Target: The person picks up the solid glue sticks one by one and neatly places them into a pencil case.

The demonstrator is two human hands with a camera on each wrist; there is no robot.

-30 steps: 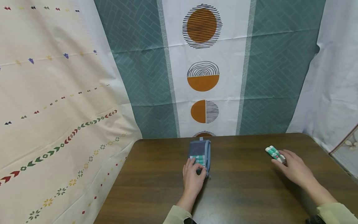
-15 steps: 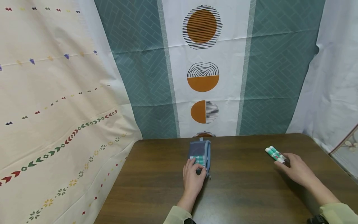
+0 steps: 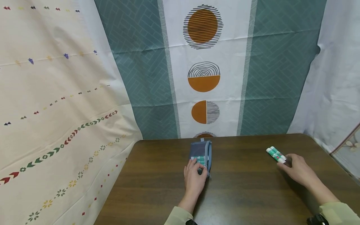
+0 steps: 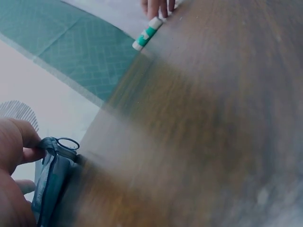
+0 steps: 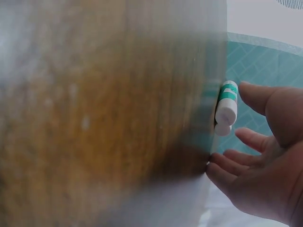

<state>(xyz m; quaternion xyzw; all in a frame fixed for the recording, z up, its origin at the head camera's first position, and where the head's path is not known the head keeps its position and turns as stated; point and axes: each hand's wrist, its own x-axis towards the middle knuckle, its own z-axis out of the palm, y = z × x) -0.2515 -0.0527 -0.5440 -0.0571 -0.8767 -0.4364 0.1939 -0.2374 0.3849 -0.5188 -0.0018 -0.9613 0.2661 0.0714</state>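
A blue-grey zip pouch (image 3: pixel 199 149) lies near the table's far edge. Green-and-white tubes show through its lower front. My left hand (image 3: pixel 194 179) pinches the pouch's near end; the left wrist view shows thumb and finger at the corner beside a dark zip ring (image 4: pixel 68 143). On the right, two white tubes with green labels (image 3: pixel 276 154) lie side by side on the table. Just to the right of them is my right hand (image 3: pixel 300 170). In the right wrist view its fingers are spread and apart from the tubes (image 5: pixel 227 101), with the thumb closest.
A dark brown wooden table (image 3: pixel 239 187) carries everything. Behind it hangs a green-and-white cloth (image 3: pixel 149 78) with orange circles. A patterned cream cloth (image 3: pixel 70 125) drapes at the left, and a white one (image 3: pixel 332 78) at the right.
My right hand has drawn back slightly to the right, uncovering more of the near ends of the two tubes. The left hand and the pouch have stayed in place.
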